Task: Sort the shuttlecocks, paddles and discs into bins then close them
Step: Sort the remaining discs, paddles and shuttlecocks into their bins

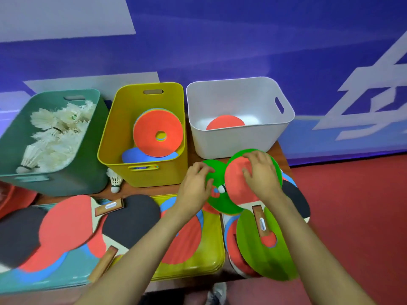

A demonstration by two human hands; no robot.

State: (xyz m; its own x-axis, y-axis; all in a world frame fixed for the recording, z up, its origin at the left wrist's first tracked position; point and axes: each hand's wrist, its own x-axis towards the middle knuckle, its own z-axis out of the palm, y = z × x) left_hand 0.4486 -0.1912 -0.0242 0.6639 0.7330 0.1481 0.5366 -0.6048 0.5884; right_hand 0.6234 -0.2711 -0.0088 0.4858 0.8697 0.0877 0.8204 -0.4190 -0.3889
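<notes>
Three bins stand at the back: a green bin (88,172) with several shuttlecocks, a yellow bin (110,137) holding orange and blue discs, and a white bin (242,139) with one red paddle face showing. My left hand (196,186) grips the edge of a green disc (217,201). My right hand (262,175) holds the head of a red paddle (236,186) lying over that green disc. A small shuttlecock (222,189) lies between my hands. Another shuttlecock (115,181) stands in front of the yellow bin.
Red and black paddles (66,230) lie on a teal lid (44,280) at front left. A yellow lid (202,260) bears an orange disc. A large green disc (264,249) and a paddle handle lie at front right. Red floor lies beyond the table's right edge.
</notes>
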